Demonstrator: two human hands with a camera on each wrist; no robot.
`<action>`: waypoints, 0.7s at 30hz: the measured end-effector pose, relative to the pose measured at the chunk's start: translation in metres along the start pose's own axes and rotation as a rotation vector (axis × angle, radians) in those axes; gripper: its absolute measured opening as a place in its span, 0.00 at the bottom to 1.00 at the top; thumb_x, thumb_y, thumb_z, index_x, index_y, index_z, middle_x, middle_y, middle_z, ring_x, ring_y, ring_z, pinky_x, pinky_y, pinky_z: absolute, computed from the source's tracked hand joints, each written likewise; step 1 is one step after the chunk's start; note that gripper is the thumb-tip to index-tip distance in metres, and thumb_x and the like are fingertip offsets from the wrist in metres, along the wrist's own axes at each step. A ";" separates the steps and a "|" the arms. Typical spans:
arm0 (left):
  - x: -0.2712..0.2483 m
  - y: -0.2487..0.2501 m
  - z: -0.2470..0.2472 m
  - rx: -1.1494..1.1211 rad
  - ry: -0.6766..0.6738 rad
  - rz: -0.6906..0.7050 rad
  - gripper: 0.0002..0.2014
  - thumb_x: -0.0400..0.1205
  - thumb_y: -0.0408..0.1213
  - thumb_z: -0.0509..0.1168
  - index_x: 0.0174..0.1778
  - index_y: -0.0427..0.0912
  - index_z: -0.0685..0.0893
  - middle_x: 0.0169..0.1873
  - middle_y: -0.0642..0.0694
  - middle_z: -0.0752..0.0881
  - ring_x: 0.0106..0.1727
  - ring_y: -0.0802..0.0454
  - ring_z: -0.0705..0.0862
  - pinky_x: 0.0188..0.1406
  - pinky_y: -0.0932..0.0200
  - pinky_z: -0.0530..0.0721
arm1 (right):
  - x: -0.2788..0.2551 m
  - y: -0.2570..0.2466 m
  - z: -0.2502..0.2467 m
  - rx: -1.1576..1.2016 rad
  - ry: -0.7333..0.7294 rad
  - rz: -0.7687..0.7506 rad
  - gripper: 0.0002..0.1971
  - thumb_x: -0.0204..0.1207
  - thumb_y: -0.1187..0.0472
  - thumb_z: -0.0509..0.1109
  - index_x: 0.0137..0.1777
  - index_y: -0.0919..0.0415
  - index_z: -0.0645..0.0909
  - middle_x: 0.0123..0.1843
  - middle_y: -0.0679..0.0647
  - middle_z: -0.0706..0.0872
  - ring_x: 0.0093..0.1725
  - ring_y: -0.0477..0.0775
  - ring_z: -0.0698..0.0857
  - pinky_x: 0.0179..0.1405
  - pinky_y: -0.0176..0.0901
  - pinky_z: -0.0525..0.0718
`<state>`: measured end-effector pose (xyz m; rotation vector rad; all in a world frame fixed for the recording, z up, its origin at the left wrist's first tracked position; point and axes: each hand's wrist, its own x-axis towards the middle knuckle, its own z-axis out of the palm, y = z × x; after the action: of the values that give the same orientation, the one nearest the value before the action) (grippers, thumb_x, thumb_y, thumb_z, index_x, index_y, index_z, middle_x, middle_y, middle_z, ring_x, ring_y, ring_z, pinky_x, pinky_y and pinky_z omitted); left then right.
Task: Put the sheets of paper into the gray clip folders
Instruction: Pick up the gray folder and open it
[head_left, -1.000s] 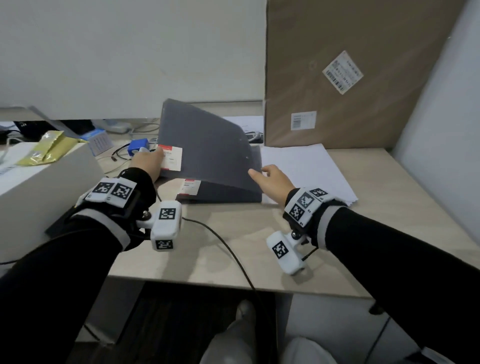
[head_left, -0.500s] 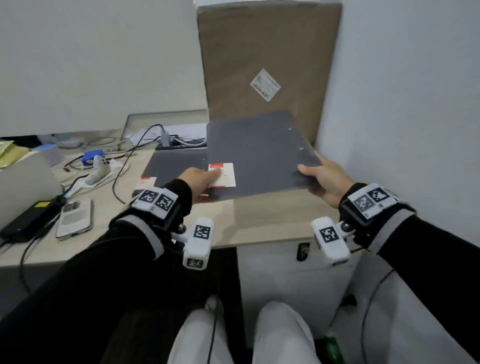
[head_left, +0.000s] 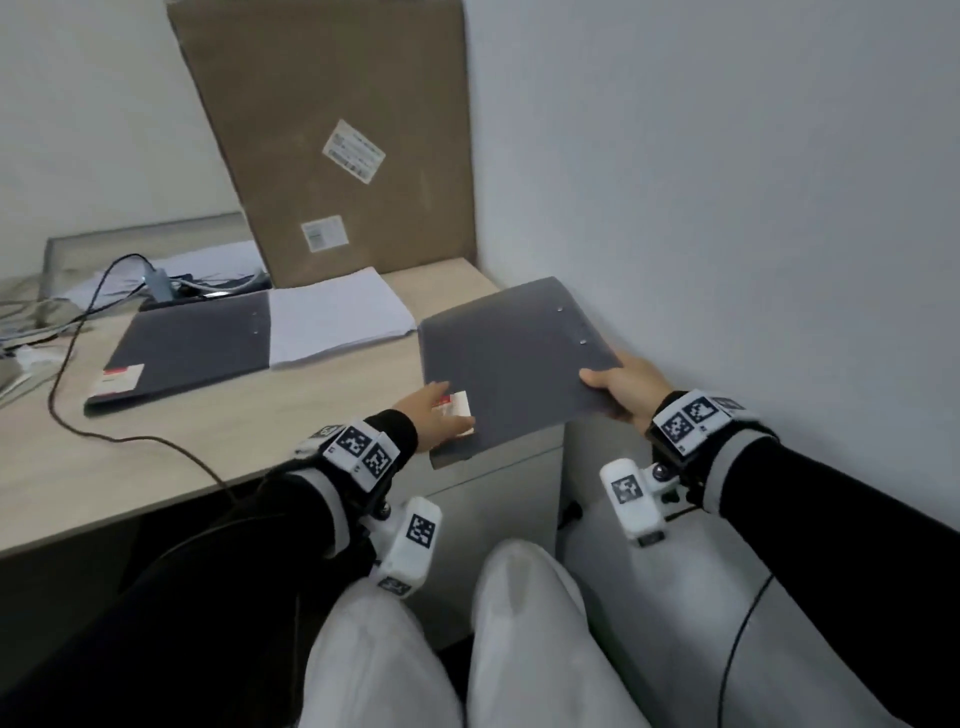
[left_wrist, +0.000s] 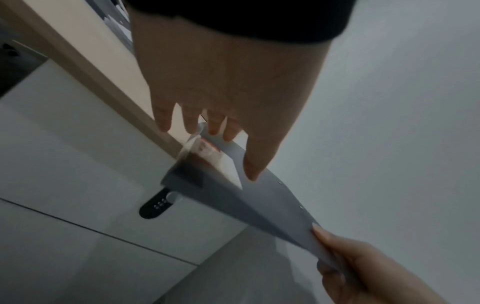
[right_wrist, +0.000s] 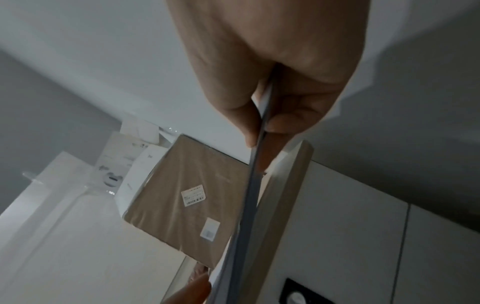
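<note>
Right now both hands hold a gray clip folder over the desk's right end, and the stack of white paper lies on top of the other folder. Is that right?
Not quite. In the head view the stack of white paper lies beside the other folder, on the desk. Both hands, left hand and right hand, do hold a gray clip folder.

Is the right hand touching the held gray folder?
Touching. Right wrist view: right hand pinches the gray folder edge between thumb and fingers; head view agrees.

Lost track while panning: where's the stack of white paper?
Head view, left of centre: the white paper stack lies on the desk beside the flat gray folder, before the cardboard box.
</note>
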<state>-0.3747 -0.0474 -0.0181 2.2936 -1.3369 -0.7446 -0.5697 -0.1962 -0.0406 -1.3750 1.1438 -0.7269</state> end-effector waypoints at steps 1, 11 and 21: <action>0.001 0.003 0.005 0.080 -0.036 -0.004 0.37 0.80 0.52 0.62 0.83 0.46 0.56 0.84 0.45 0.57 0.82 0.45 0.63 0.78 0.55 0.63 | -0.002 0.000 -0.001 -0.032 0.012 -0.010 0.12 0.75 0.64 0.70 0.59 0.57 0.82 0.47 0.54 0.86 0.36 0.49 0.83 0.28 0.36 0.79; -0.005 0.009 -0.004 -0.103 -0.078 -0.007 0.46 0.67 0.75 0.55 0.78 0.50 0.69 0.78 0.48 0.70 0.78 0.47 0.70 0.80 0.47 0.65 | -0.027 -0.059 -0.011 -0.132 -0.120 -0.158 0.13 0.77 0.69 0.65 0.60 0.57 0.80 0.53 0.56 0.86 0.50 0.54 0.84 0.49 0.43 0.82; -0.033 0.042 -0.089 -0.882 -0.072 0.083 0.42 0.73 0.74 0.45 0.80 0.54 0.61 0.62 0.38 0.81 0.61 0.37 0.84 0.61 0.41 0.79 | -0.065 -0.146 0.059 0.084 -0.698 -0.220 0.23 0.82 0.40 0.50 0.69 0.46 0.76 0.66 0.43 0.83 0.71 0.53 0.76 0.76 0.55 0.62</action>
<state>-0.3620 -0.0325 0.0835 1.5076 -0.8558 -1.1126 -0.5054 -0.1326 0.1040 -1.5236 0.4128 -0.3808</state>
